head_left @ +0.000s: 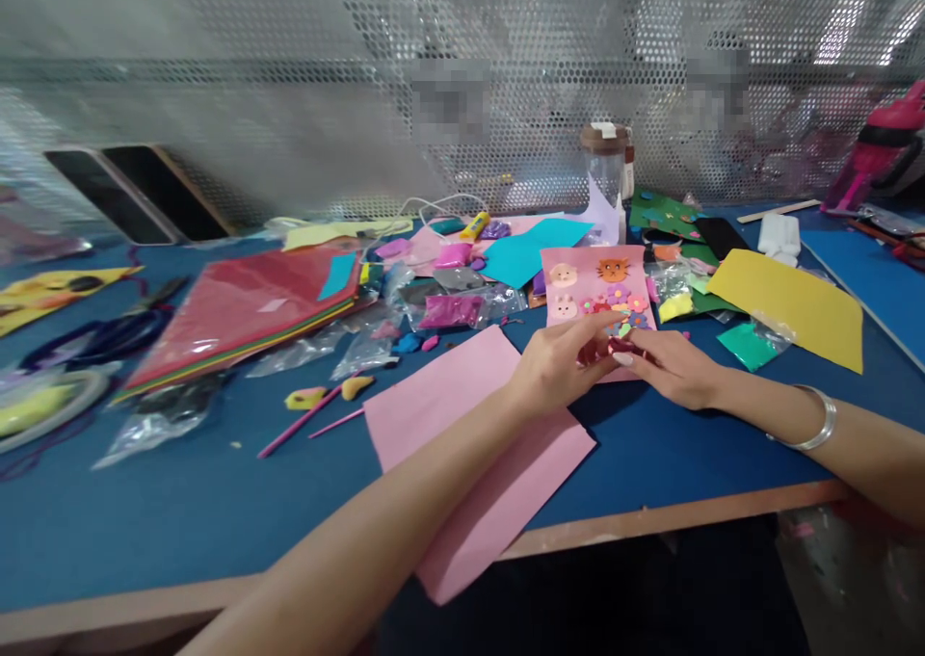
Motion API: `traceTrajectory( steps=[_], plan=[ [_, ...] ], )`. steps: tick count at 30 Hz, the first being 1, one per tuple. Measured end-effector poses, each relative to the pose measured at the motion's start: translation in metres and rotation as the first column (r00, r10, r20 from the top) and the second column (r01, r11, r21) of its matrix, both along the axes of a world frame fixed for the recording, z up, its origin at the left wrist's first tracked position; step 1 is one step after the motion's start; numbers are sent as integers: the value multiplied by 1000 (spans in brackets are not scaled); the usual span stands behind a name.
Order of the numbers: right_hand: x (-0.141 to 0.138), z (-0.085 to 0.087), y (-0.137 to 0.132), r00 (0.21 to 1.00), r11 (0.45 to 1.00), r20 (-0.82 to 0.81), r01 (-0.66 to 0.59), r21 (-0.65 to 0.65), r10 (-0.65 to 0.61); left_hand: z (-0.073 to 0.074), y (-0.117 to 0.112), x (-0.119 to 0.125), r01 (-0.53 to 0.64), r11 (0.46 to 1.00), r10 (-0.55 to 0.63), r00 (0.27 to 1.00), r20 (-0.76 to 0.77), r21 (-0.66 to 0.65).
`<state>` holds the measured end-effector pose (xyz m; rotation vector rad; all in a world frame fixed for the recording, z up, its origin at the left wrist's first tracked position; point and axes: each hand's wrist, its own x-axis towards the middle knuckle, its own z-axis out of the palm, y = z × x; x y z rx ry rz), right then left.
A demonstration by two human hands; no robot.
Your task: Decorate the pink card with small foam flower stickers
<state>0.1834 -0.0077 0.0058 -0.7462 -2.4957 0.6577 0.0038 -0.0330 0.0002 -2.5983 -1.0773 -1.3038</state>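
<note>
My left hand [555, 362] and my right hand [672, 365] meet at the fingertips over the lower part of a pink sheet [578, 259] with craft figures on it. Both have their fingers bent and pressed together; whatever lies between them is too small and covered to make out. An orange cat face [614, 270], pale animal faces and several colourful flowers [619, 295] decorate that sheet. Under my left forearm lies a plain pink sheet [440, 391], which hangs over the table's front edge.
Bags of coloured clay [452, 311] and a turquoise sheet [531, 251] lie behind my hands. To the left are a stack of coloured sheets [246, 300], scissors [155, 304] and two phones [170, 194]. Rightward are a yellow sheet [795, 300] and a pink bottle [878, 145]. A tumbler [604, 160] stands behind.
</note>
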Motion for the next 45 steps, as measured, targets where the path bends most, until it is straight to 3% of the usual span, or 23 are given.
traceTrajectory(
  steps=[3,5,8,11,17,20,23,25,27,29,32,35,38,40,45],
  plan=[
    [-1,2,1,997,999,-66,-36,-39,33,2,1,-2,16,997,-8,994,-108,75],
    [-2,3,2,991,988,-134,-36,-152,15,3,2,-3,11,995,4,987,-159,95],
    [-4,3,4,977,936,-209,-40,-350,-37,4,2,-2,-25,994,45,981,-190,107],
    [-4,4,5,964,883,-250,-43,-467,-85,7,1,-1,-22,994,45,976,-214,109],
    [-3,3,13,911,796,-341,-25,-605,-231,8,-2,0,-51,996,62,985,-159,70],
    [-2,0,18,866,713,-392,-60,-698,-311,8,-1,1,-73,996,78,991,-110,55],
    [-3,0,19,825,642,-443,-132,-755,-351,8,0,0,-103,988,108,994,-33,115],
    [-3,1,17,824,625,-449,-154,-765,-346,8,1,-1,-143,972,144,990,6,187],
    [-4,2,14,850,643,-426,-142,-752,-310,8,3,-3,-161,957,160,987,26,242],
    [-4,3,8,892,725,-379,-90,-683,-246,7,3,-4,-136,958,137,991,14,252],
    [-4,2,0,960,907,-236,35,-421,-147,5,2,-3,-63,973,76,996,-50,223],
    [-4,1,-6,989,978,-135,32,-208,-61,4,1,-3,-23,975,44,995,-90,220],
    [-4,2,-6,989,985,-149,-22,-172,-4,4,2,-2,-11,974,37,993,-111,224],
    [-5,4,-3,982,968,-186,-63,-244,17,4,2,-2,24,977,1,993,-121,210],
    [-3,7,6,968,841,-245,-96,-532,-45,8,1,1,67,981,-55,996,-70,184]
  ],
)
